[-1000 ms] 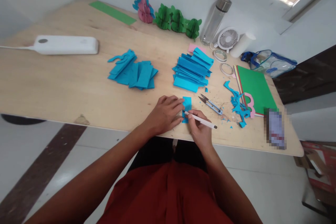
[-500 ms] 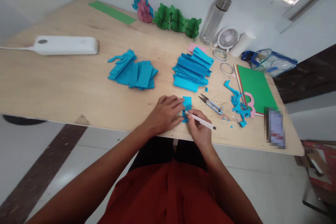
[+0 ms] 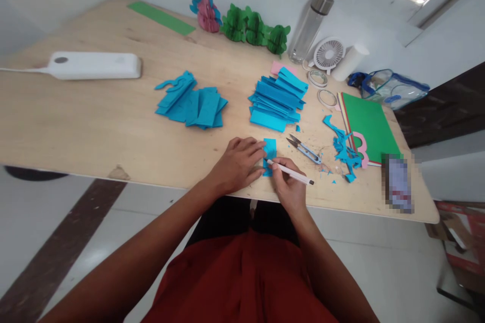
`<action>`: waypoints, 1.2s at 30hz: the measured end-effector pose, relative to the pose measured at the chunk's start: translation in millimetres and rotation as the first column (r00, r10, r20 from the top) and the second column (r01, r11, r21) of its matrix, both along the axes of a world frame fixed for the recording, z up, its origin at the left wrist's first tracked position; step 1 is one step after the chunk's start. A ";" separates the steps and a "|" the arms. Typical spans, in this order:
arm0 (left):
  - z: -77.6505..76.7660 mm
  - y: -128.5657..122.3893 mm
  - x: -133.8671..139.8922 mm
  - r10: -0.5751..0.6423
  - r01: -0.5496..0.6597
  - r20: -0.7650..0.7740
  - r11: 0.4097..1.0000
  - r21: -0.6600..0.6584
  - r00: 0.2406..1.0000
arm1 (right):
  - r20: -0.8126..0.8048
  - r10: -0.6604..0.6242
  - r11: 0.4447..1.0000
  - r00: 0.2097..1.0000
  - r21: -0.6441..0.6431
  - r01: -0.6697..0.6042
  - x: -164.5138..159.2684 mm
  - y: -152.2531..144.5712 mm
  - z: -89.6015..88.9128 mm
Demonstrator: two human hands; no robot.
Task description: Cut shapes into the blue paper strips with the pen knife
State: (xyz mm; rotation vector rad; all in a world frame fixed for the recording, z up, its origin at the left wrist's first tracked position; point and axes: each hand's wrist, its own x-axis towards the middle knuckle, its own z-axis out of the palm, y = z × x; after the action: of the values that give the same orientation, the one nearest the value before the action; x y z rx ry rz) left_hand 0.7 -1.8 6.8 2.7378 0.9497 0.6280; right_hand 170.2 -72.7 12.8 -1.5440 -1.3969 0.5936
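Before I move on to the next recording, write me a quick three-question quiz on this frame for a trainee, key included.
1. Which hand holds the pen?
2. True or false: a pink cutout overlaps the green sheet.
3. Fill in the blank: the left hand rests at the edge of a small ____ piece of paper.

Key:
1. The right hand.
2. True.
3. Blue.
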 end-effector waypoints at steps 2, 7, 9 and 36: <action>-0.4 -0.2 0.1 0.003 -0.003 -0.003 1.000 0.000 1.000 | 0.020 0.007 1.000 1.000 -0.002 -0.007 -1.2 0.3 3.0; -0.9 -0.2 0.9 0.003 -0.003 -0.009 1.000 0.001 1.000 | 0.065 0.007 1.000 0.998 0.003 -0.008 -2.4 0.4 7.9; -0.7 0.0 1.1 0.002 -0.002 -0.009 1.000 0.003 1.000 | 0.073 0.005 1.000 0.997 0.002 -0.005 -2.1 0.5 7.8; -1.5 0.1 0.8 0.010 -0.010 -0.010 1.000 -0.001 1.000 | 0.103 -0.032 0.999 0.994 0.017 0.030 -3.0 -3.2 12.3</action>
State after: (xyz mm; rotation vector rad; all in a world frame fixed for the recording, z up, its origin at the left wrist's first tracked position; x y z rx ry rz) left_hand 1.5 -1.7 5.3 2.7390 0.9660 0.6159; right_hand 167.2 -75.9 25.2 -1.6004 -1.4487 0.4894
